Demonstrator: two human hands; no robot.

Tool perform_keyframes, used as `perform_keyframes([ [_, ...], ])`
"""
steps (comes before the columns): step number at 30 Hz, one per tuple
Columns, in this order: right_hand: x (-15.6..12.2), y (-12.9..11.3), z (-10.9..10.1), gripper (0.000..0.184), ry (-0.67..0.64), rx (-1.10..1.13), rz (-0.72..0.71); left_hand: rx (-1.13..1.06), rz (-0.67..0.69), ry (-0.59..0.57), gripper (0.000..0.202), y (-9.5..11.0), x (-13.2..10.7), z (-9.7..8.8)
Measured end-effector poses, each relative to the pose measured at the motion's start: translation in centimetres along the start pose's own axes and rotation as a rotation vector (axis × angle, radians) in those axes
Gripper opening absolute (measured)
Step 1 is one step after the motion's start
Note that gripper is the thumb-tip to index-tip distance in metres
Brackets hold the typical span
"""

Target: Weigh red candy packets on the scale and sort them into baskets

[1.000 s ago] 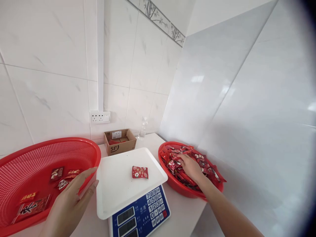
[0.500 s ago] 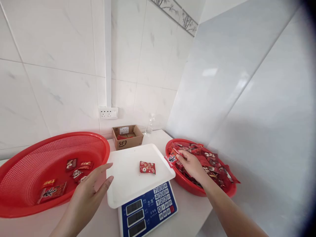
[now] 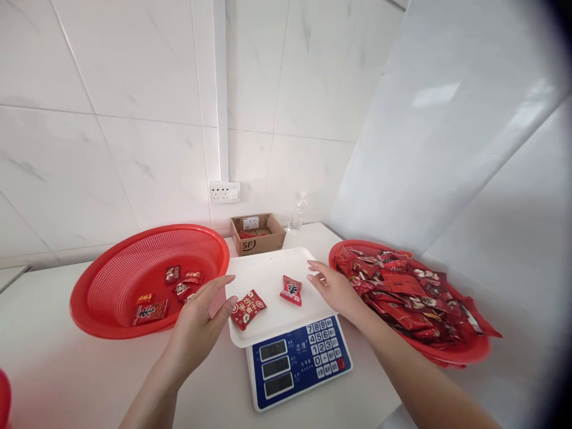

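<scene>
Two red snack packets lie on the white tray of a digital scale. One packet with a flower pattern rests near the tray's left edge; the other packet, with a large black character, is nearer the middle. My left hand is over the tray's left edge, fingers apart and holding nothing, close to the flowered packet. At the tray's right edge my right hand is open and empty, beside the second packet.
On the right stands a red basket heaped with red packets. A larger red basket on the left holds several packets. Behind the scale are a cardboard box and a clear bottle by the tiled wall.
My right hand has come from the right basket to the tray and let go of the packet there. The flowered packet now lies farther left on the tray. The view has shifted.
</scene>
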State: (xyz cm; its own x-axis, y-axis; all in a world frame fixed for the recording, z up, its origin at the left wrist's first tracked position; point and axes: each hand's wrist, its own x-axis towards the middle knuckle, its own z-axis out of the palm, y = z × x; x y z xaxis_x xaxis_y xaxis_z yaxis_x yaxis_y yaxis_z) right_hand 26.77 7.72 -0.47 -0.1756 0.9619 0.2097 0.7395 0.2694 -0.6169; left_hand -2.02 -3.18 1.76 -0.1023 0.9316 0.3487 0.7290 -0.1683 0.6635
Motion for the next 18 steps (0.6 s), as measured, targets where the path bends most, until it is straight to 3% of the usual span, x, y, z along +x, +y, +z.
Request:
perform_keyframes([
  [4, -0.7, 2.0, -2.9, 0.045, 0.150, -0.218, -0.009, 0.047, 0.022, -0.075, 0.034, 0.0, 0.1, -0.1],
  [9, -3.1, 5.6, -6.1, 0.052, 0.076, -0.409, 0.103, 0.160, 0.142, -0.410, 0.027, 0.4, 0.0, 0.6],
  [15, -5.2, 8.8, -6.7, 0.049, 0.040, -0.540, 0.183, 0.264, 0.204, -0.571, 0.048, 1.1, -0.5, 2.4],
  [18, -5.2, 9.1, -6.5, 0.046, 0.082, -0.584, 0.191, 0.288, 0.223, -0.569, 0.055, 0.9, -0.7, 2.8],
])
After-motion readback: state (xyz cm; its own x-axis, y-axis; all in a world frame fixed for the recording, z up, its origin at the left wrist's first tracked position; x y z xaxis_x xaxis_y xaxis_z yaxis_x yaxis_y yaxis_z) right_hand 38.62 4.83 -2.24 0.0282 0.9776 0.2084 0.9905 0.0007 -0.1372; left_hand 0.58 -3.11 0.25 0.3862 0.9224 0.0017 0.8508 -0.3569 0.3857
